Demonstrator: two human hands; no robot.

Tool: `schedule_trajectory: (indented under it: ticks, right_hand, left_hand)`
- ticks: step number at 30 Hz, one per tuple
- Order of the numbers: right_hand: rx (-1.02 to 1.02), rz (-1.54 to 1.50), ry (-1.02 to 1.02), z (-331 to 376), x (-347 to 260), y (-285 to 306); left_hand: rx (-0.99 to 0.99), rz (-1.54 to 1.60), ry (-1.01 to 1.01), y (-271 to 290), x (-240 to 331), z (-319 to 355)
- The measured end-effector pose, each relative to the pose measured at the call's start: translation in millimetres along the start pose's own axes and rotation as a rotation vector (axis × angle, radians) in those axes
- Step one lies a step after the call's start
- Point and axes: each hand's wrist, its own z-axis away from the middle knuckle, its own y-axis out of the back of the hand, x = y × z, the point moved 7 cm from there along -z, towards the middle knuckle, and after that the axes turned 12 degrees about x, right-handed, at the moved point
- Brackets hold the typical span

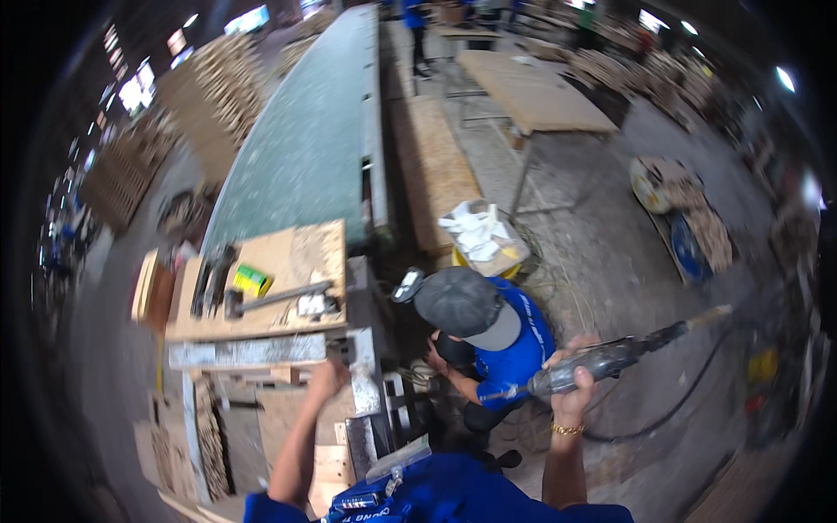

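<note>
My right hand (pixel 573 381) is wrapped around a grey die grinder (pixel 602 359), held up over the floor on the right. Its thin metal shaft points left, toward a crouching co-worker in a blue shirt (pixel 514 349) and grey cap. My left hand (pixel 328 378) is closed beside the end of a flat metal bar (pixel 248 352) on the machine frame; what its fingers grip is hidden. Beyond the bar, a wooden board (pixel 301 253) bears a hammer (pixel 275 299), dark hand tools (pixel 214 279) and a green-and-yellow box (pixel 253 280).
A long green conveyor belt (pixel 301 131) stretches away ahead. A black cord (pixel 667 427) loops across the right side. A container with white cloths (pixel 481 235) stands behind the co-worker. A wooden-topped table (pixel 532 91) is farther off, and stacked wood (pixel 214 96) rises left of the belt.
</note>
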Motion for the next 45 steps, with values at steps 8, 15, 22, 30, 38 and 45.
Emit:
schedule_trajectory:
  ticks: [8, 15, 22, 30, 38, 45]
  right_hand:
    - [0.553, -0.007, -0.121, 96, -5, 139]
    - [0.485, 0.534, 0.027, 125, -37, 163]
    - [0.404, 1.294, -0.187, 169, -69, 237]
    - [0.582, 1.365, -0.134, 190, -82, 322]
    - [0.63, 1.312, -0.116, 192, -201, 445]
    - [1.141, 1.242, 0.068, 235, -330, 552]
  left_hand:
    - [-0.761, 0.668, -0.533, -77, 330, 99]
    - [-1.142, 0.869, -0.287, -167, 369, 157]
    - [-0.687, 0.441, -0.542, -164, 376, 134]
    - [-0.583, 0.025, -0.639, -196, 392, 129]
    - [-0.754, 0.485, -0.462, -277, 533, 203]
    - [-0.726, 0.623, -0.608, -310, 721, 183]
